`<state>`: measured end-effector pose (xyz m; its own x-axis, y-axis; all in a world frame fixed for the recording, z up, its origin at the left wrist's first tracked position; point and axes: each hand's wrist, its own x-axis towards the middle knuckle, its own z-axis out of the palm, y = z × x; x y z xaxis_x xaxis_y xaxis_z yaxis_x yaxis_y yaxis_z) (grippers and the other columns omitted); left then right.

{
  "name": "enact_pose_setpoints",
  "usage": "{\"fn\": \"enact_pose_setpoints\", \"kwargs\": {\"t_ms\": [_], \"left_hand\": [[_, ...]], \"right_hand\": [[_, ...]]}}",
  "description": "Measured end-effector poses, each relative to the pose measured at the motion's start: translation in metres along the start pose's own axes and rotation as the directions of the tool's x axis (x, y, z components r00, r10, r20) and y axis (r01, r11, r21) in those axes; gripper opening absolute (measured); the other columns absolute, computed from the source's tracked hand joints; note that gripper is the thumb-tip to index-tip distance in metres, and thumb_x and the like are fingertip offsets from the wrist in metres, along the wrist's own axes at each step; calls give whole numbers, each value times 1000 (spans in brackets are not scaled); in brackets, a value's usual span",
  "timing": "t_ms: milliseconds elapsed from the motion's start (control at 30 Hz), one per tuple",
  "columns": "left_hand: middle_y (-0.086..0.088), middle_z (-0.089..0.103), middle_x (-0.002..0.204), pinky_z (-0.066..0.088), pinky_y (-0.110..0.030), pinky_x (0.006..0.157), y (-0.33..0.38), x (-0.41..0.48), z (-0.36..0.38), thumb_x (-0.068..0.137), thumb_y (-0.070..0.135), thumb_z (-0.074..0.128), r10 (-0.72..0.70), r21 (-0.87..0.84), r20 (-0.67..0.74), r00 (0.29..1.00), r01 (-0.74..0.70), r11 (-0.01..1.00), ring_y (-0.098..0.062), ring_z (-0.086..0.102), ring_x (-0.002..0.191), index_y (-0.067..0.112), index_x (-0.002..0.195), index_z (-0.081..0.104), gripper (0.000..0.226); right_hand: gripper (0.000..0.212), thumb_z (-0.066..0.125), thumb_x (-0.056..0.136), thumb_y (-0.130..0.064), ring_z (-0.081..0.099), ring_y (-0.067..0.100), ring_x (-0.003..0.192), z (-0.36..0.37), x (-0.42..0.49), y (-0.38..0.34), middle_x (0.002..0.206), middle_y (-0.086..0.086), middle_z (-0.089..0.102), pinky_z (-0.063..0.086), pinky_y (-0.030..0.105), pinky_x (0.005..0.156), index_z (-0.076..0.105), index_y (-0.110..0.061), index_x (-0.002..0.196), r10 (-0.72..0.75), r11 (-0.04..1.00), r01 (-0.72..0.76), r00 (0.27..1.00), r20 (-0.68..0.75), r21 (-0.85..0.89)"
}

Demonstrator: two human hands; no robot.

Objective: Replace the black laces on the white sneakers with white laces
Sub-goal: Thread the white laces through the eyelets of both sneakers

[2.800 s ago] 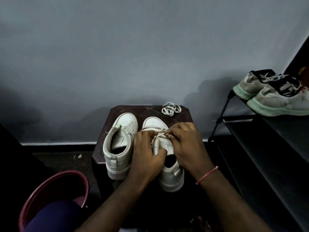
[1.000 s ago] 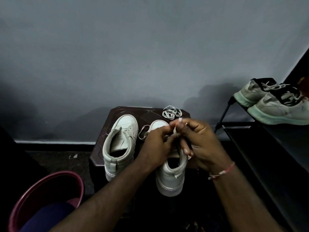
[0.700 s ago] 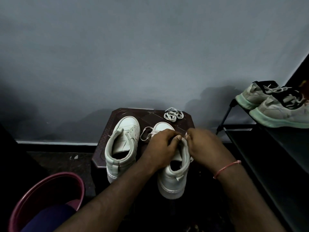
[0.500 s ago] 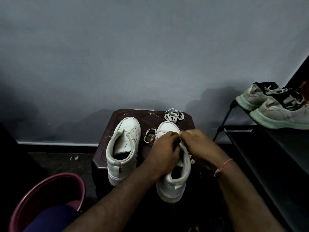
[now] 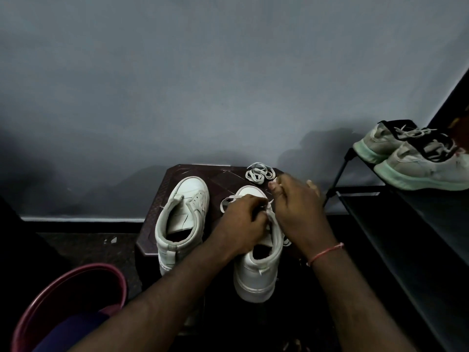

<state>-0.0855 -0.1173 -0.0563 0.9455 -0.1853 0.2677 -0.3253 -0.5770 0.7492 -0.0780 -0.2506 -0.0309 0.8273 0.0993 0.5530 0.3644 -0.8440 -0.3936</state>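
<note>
Lacing advances: my right hand (image 5: 297, 212), pressed against my left hand (image 5: 243, 219) a moment ago, has lifted toward the far side, pinching the white lace (image 5: 228, 198); my left grips it at the eyelets of the right sneaker (image 5: 256, 273) on the stool (image 5: 223, 179). Another crossing seems threaded.

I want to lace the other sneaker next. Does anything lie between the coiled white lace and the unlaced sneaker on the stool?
Nothing visible does. Only bare stool top lies between the coiled lace and the unlaced sneaker; the sneaker being laced sits just off that line.
</note>
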Motion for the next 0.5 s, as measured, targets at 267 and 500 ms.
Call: {"fn": "enact_pose_setpoints", "kwargs": {"t_ms": [267, 500], "left_hand": [[-4, 62, 90, 47, -34, 77, -1, 2, 3, 65, 51, 47, -68, 92, 59, 996, 63, 994, -18, 57, 84, 13, 89, 66, 49], [1, 58, 87, 44, -27, 74, -3, 1, 6, 67, 40, 57, -102, 61, 56, 993, 99, 993, -14, 55, 81, 24, 73, 59, 18]], "right_hand": [[45, 46, 99, -38, 57, 28, 70, -9, 6, 7, 64, 6, 57, 38, 31, 64, 48, -13, 62, 260, 965, -208, 837, 482, -159], [45, 46, 97, -38, 39, 11, 40, -53, 13, -31, 48, -4, 48, 26, 20, 42, 50, -21, 56, 272, -22, -288, 920, 283, 957]]}}
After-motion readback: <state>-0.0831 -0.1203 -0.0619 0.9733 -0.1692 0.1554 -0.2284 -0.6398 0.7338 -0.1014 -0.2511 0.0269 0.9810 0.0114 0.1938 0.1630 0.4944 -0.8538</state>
